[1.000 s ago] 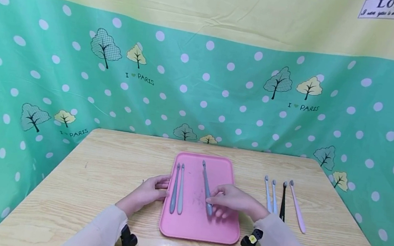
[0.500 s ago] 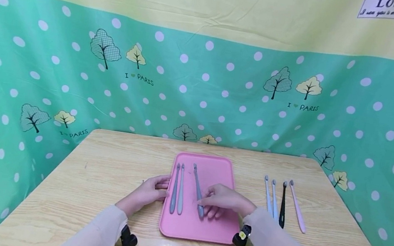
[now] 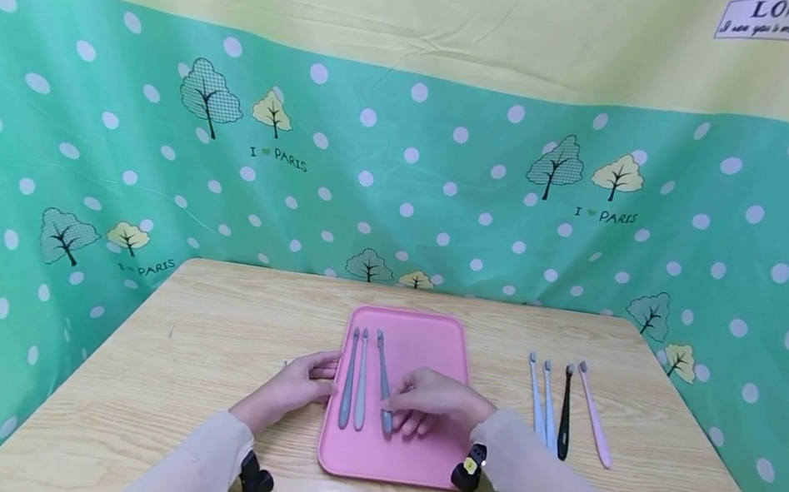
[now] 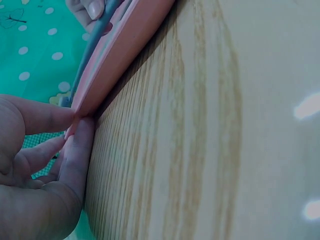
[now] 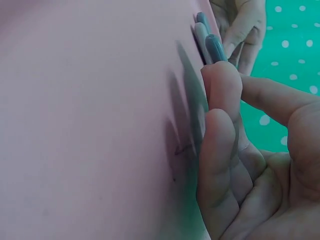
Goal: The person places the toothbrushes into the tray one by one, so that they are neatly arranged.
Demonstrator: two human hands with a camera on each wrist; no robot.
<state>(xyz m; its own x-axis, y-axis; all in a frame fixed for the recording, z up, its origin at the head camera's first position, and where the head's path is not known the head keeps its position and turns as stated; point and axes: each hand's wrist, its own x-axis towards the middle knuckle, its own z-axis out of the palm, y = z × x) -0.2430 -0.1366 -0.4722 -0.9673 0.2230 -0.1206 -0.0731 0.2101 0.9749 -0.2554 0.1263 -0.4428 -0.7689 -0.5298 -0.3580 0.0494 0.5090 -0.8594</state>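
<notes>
My right hand (image 3: 435,401) pinches a dark grey toothbrush (image 3: 383,369) by its handle over the pink tray (image 3: 429,347). Its bristle end points away and leans a little left; in the right wrist view the handle end (image 5: 215,47) sticks out past my fingertips. Along the tray's left side lie a dark grey toothbrush (image 3: 348,387) and a lighter grey toothbrush (image 3: 363,389), roughly parallel. My left hand (image 3: 294,389) is at the tray's left edge. The left wrist view shows its thumb and fingers pinching the tray rim (image 4: 112,70).
To the right of the tray, two light blue toothbrushes (image 3: 536,392), a black toothbrush (image 3: 565,417) and a pink toothbrush (image 3: 595,417) lie on the wooden table (image 3: 243,300). My right sleeve (image 3: 558,483) partly covers the blue ones. A green dotted curtain (image 3: 442,227) hangs behind.
My right hand has carried the dark grey toothbrush leftward across the tray, closer to the two lying there, and it tilts less. My left hand has stayed at the tray's edge.
</notes>
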